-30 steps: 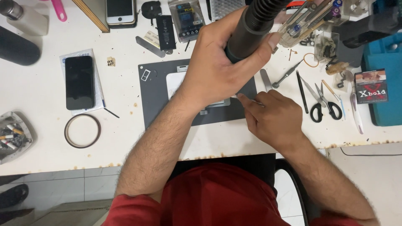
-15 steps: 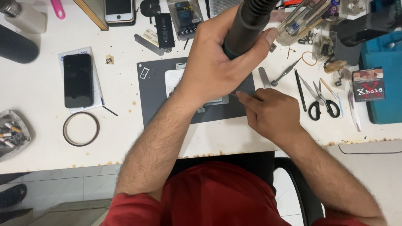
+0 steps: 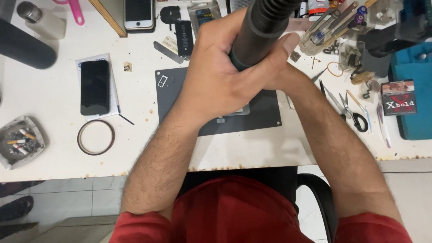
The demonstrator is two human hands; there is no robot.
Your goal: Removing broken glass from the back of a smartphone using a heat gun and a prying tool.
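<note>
Two bare hands work over a white worktable [image 3: 252, 153] in the single head view, seen from above. Left hand [image 3: 220, 81] wraps in a closed fist around a thick black cylindrical tool handle with a ribbed hose end [image 3: 261, 27], thumb pressed along its side, holding it upright above a dark grey rectangular work mat [image 3: 265, 117] at table centre. Right hand is hidden behind the left hand and the tool; only the right forearm [image 3: 324, 121] shows, crossing the mat's right edge, so whether its fingers are spread or pinching cannot be told. A pale flat piece [image 3: 236, 110] lies on the mat, mostly covered by the left hand. Left of the mat: a black smartphone lying face up on a white sheet [image 3: 95, 87], and below it a brown tape ring [image 3: 96, 137]. At the far left edge sits a clear glass ashtray with cigarette butts [image 3: 20, 141]. Right of the forearm lie black-handled scissors [image 3: 353, 112] and metal tweezers [image 3: 330, 96], close together, with a red and black small carton [image 3: 398, 97] just beside a teal box [image 3: 414, 90]. Top of table: a white-framed phone [image 3: 138, 13] near a wooden ruler [image 3: 108, 18].
</note>
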